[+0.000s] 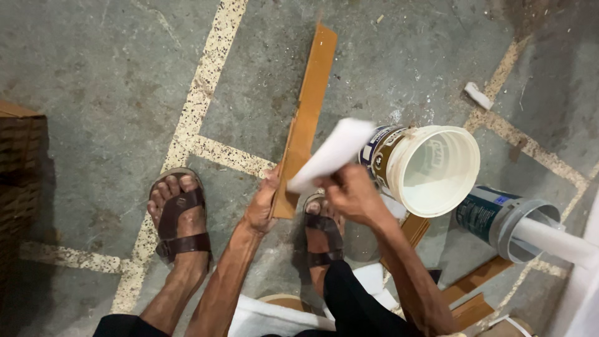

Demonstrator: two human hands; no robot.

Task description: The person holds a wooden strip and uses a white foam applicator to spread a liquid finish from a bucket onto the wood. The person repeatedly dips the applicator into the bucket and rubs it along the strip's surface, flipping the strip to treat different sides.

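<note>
While the long brown wooden strip (307, 109) stands on the grey floor (100, 81), clasped low by the left hand (262, 206), a tipped white plastic bucket (430, 168) with blue-and-brown label lies beside; the right hand (352, 196) pinches a white sheet (331, 153).

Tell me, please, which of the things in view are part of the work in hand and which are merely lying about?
In hand:
left hand gripping the wooden strip
right hand holding the white sheet against it

Lying about:
white tub tipped on its side
grey-rimmed can
wood offcuts
white scrap on the floor
</note>
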